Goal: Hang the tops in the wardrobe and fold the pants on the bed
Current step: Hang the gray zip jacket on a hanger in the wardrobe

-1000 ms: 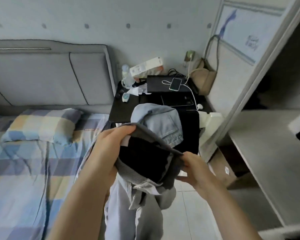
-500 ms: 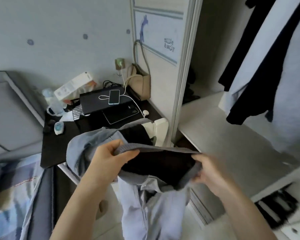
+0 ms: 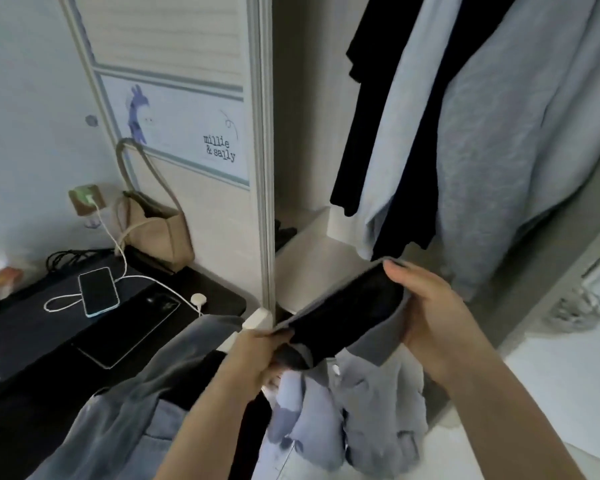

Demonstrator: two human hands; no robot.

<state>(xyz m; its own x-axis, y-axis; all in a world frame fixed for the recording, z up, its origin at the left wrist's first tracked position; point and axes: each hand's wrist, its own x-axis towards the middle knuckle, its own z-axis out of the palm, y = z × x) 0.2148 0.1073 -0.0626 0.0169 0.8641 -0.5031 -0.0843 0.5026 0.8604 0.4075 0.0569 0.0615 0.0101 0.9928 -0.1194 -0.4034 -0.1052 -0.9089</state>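
Open white wardrobe [image 3: 309, 265] ahead; left hand [image 3: 253, 362], right hand [image 3: 426, 306] each pinching grey collar of pale-blue top [image 3: 371, 344], stretched between.

One view only, from a camera on the person's head, wide-angle, looking forward and down; it sits close above both forearms, which rise from the bottom edge; it faces the open wardrobe [image 3: 312, 209], whose door edge [image 3: 264, 150] runs down the middle of the frame; hanging tops [image 3: 499, 133] fill the upper right near the lens; a black bedside table [image 3: 219, 299] lies lower left; straight lines bend toward the borders.
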